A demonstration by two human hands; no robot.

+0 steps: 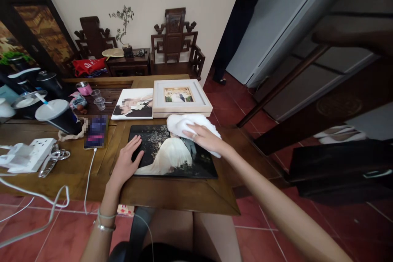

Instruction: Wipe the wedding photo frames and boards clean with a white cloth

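A dark, glossy photo panel (175, 159) showing a long pale dress lies flat on the wooden table (184, 192) in front of me. My left hand (127, 159) rests on its left edge, fingers spread and holding nothing. At the panel's upper right, my right hand (202, 137) grips a folded white cloth (184, 122) and presses it down. The cloth hides the panel's top right part. Just behind the panel are a white-edged photo print (132, 104) and a white-framed picture (178, 94), which sits on another pale frame.
Left on the table are a phone (96, 131) on a charging cable, a power strip (33, 155), a lidded dark cup (58, 116) and a pink cup (84, 88). Carved chairs (175, 37) stand by the wall. A person (236, 24) stands at the back right.
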